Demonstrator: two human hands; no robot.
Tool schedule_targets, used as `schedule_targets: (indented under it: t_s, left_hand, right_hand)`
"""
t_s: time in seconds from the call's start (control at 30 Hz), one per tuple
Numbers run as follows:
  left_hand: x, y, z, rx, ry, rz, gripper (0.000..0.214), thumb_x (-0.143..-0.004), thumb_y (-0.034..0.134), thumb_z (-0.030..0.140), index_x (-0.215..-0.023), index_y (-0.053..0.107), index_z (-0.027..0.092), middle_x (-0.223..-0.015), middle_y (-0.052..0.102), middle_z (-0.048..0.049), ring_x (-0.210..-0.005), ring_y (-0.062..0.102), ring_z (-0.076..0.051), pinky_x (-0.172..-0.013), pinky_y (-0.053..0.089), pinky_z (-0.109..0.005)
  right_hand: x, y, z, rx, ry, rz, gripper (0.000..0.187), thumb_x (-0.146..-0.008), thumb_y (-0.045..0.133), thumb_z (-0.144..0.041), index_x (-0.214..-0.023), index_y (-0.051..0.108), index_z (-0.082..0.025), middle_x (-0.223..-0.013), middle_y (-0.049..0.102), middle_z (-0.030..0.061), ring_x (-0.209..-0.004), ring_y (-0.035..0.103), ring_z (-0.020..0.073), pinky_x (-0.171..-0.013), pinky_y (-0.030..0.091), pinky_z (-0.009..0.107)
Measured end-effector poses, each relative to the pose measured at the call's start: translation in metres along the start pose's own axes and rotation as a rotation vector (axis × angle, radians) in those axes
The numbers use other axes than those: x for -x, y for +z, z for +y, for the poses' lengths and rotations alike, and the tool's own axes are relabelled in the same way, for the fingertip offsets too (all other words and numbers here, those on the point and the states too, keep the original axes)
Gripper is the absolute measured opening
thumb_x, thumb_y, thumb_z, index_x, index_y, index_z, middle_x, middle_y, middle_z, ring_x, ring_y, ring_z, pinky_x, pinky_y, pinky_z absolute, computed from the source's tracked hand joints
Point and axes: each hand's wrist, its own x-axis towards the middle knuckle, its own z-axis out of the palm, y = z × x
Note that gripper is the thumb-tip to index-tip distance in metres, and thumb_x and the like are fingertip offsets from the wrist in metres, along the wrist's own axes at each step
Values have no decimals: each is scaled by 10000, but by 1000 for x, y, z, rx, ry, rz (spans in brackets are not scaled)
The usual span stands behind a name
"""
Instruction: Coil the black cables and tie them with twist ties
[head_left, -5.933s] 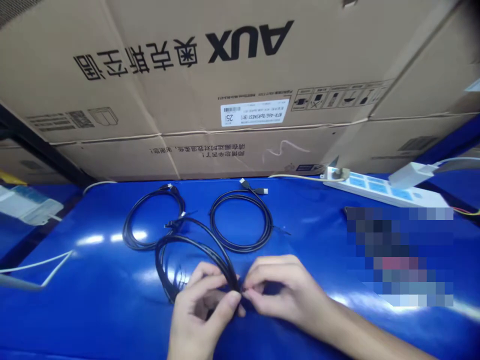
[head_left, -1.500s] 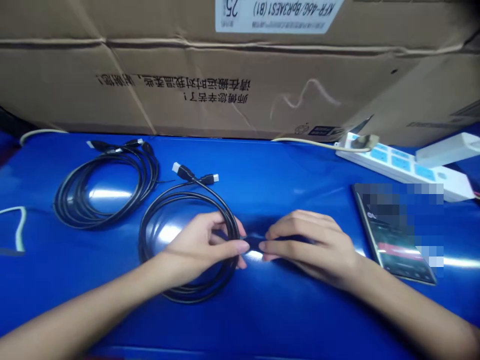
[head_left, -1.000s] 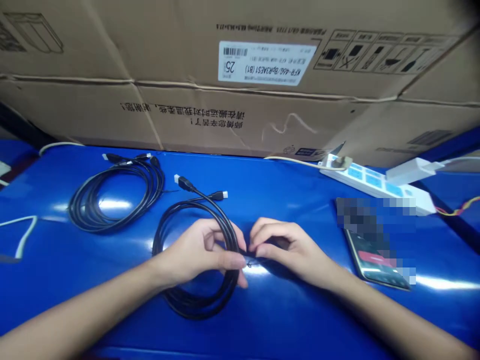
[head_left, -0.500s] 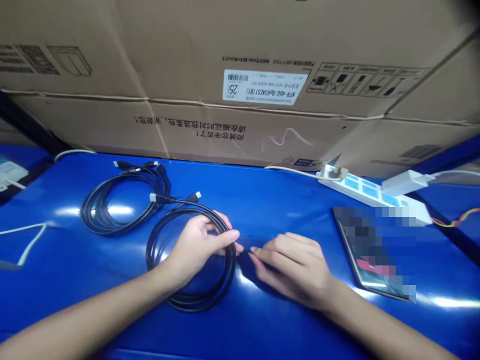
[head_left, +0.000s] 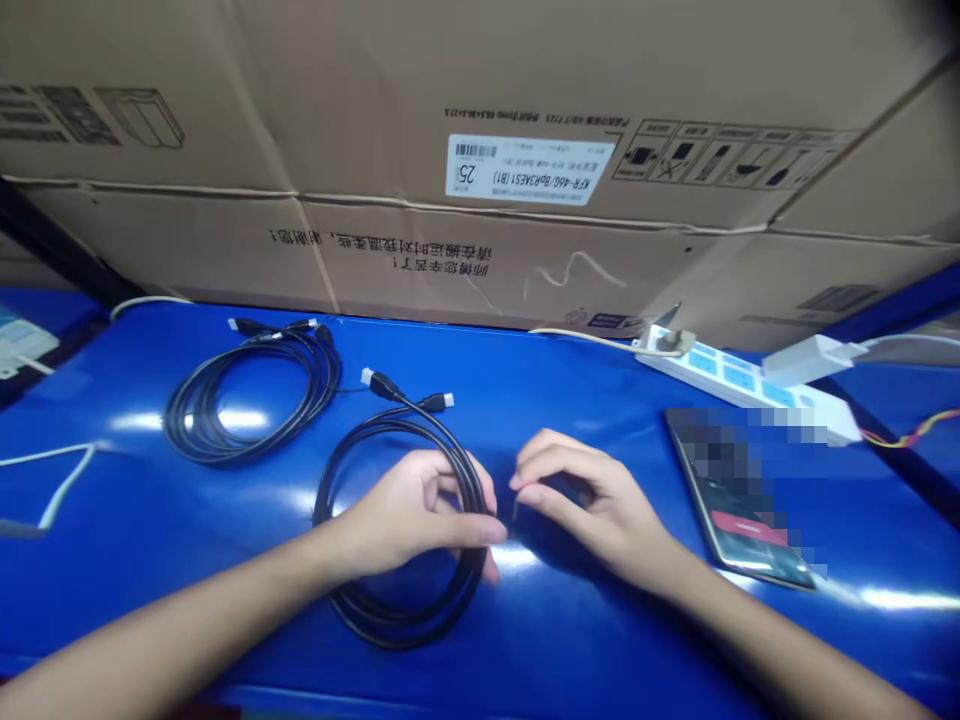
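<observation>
A coiled black cable with a plug at each end, looking like HDMI, rests partly on the blue tabletop. My left hand is closed around the right side of this coil, thumb in front and fingers behind. To the right of it, apart from the coil, my right hand has thumb and forefinger pinched together. A short, thin dark strand, perhaps a twist tie, hangs at those fingertips. Another coiled black cable lies flat at the back left, untouched.
A large cardboard box stands along the back. At right are a white power strip with a white charger plugged in and a dark phone. A white cord lies at far left.
My left hand has shifted the coil right and slightly toward me, turning its plugs. My right hand's fingertips have moved slightly up and right, away from the left fingers.
</observation>
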Motion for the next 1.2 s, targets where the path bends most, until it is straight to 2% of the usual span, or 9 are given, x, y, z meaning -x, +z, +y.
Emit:
schedule_targets:
  t_s: [0.07,0.13,0.33,0.53,0.7,0.77,0.87,1.0,1.2]
  left_hand:
    - [1,-2,1,17,12,-28,283,-765,856,282,-841,607,172,-657,714,10,-613,744,-169,-573,472,-204]
    - [1,-5,1,44,39,-26,307,-753,869,294,-836,600,173,-654,713,4,-594,739,-167,-564,476,-203]
    - [-1,-7,-1,147,110,72,332,-757,868,307,-859,572,195,-607,675,43,-565,719,-149,-572,512,-205]
    - [-3,-1,0,179,161,288,334,-742,878,288,-861,582,188,-670,676,39,-598,717,-145,-594,562,-224]
    - [-8,0,-5,47,204,417,291,-779,846,292,-850,584,190,-744,652,58,-680,746,-147,-686,606,-255]
    - [-9,0,-5,-6,182,412,282,-784,838,303,-844,588,188,-753,656,54,-695,753,-153,-688,601,-253]
    - [-10,-1,-6,-45,112,347,300,-750,856,323,-833,610,174,-747,684,26,-686,763,-184,-641,581,-253]
    - [-9,-2,-6,-74,36,231,328,-703,886,322,-838,631,165,-721,698,7,-675,772,-210,-589,541,-233]
    - [-5,-1,-5,-5,50,142,263,-687,880,226,-807,652,172,-702,701,20,-668,773,-204,-639,573,-250]
  right_hand:
    - [-1,2,1,-48,86,-20,184,-979,667,-330,-862,712,-195,-826,697,31,-743,656,150,-670,536,256]
    - [1,5,2,-48,96,-48,199,-978,666,-323,-836,699,-187,-809,691,32,-720,648,150,-648,523,256]
    - [12,13,7,177,-148,-111,76,-969,627,-172,-899,656,-183,-779,666,34,-668,609,142,-592,480,247]
    - [14,13,6,376,-302,-10,32,-964,645,-151,-966,660,-180,-798,722,35,-667,652,138,-616,498,244]
    - [14,10,-3,676,-422,-3,150,-947,646,-112,-817,632,-185,-684,686,5,-543,569,113,-533,394,271]
    - [14,9,-6,653,-431,13,122,-941,638,-111,-853,633,-195,-705,684,1,-554,564,113,-530,382,272]
    - [12,7,-8,393,-340,85,106,-935,618,-109,-922,630,-214,-764,676,6,-643,604,130,-590,467,256]
    - [6,8,-5,78,-60,176,105,-958,610,-181,-861,626,-219,-803,626,19,-740,604,163,-658,505,281]
    - [2,10,14,-354,366,135,272,-958,649,-436,-822,585,-209,-733,562,-23,-598,529,125,-571,450,254]
